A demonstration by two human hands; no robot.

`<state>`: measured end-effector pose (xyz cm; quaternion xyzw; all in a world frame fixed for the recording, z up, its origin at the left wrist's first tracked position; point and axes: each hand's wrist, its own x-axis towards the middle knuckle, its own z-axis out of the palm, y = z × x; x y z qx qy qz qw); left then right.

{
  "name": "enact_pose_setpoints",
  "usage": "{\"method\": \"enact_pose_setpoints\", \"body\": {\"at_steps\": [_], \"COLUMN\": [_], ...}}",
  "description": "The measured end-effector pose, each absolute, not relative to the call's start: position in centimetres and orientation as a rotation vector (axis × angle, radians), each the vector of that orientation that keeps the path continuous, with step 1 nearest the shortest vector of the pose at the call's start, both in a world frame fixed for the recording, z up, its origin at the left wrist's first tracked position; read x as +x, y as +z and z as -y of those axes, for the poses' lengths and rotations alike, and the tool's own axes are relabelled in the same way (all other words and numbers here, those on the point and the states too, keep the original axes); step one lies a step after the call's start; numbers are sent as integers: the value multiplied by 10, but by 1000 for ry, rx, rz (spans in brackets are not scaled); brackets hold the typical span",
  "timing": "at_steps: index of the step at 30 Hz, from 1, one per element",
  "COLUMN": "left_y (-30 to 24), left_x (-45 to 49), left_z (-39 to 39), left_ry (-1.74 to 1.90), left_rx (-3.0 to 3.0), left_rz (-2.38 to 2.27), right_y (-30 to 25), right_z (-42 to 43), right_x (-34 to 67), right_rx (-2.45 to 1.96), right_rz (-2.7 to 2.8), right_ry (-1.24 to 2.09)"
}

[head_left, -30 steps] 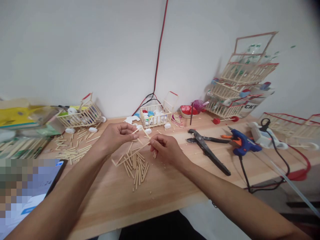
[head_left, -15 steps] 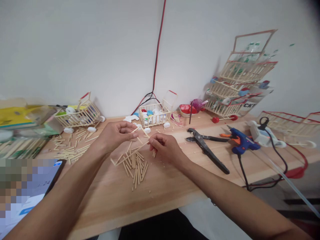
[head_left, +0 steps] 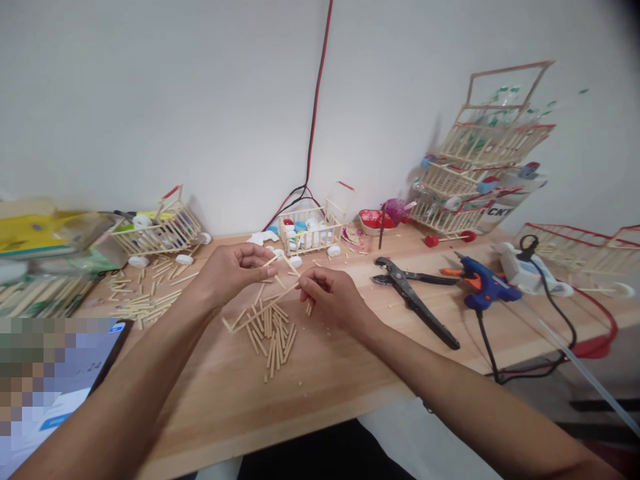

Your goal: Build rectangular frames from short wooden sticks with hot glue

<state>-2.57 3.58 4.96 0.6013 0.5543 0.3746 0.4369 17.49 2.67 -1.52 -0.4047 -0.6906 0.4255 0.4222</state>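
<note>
My left hand point(head_left: 231, 268) is closed in a pinch on a short wooden stick point(head_left: 273, 260) above the wooden table point(head_left: 330, 373). My right hand point(head_left: 334, 298) is closed too. It pinches one end of a longer stick piece point(head_left: 257, 315) that slants down to the left. Short sticks also poke out under its fingers. A loose heap of cut sticks point(head_left: 273, 333) lies on the table just below both hands.
Black cutters point(head_left: 413, 300), a blue glue gun point(head_left: 484, 285) with its cord and a white plug lie to the right. Small stick carts point(head_left: 310, 230) point(head_left: 160, 230) stand by the wall; stacked ones point(head_left: 480, 173) at far right. More sticks point(head_left: 145, 297) lie left. A phone point(head_left: 55, 387) sits lower left.
Nothing has moved apart from a slight shift of the camera; both hands keep their pinch on the sticks.
</note>
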Motion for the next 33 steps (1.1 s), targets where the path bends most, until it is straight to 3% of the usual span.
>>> {"method": "enact_pose_setpoints", "body": {"at_steps": [21,29,33], "left_y": [23,9,19], "left_x": [-19,-20,-20], "left_z": [-52,-60,-47], "left_ry": [871,774,898], "left_rx": [1510,1804,1974], "left_rz": [-1369,-1431,-1657], "right_y": [-23,-21,-22], "right_z": [-36,-40,-39], "right_x": [178,178,179], "right_rx": [-1138,-1176,-1161], "right_rz": [1831,1837,1814], "right_ry": [1006,1031,1061]}}
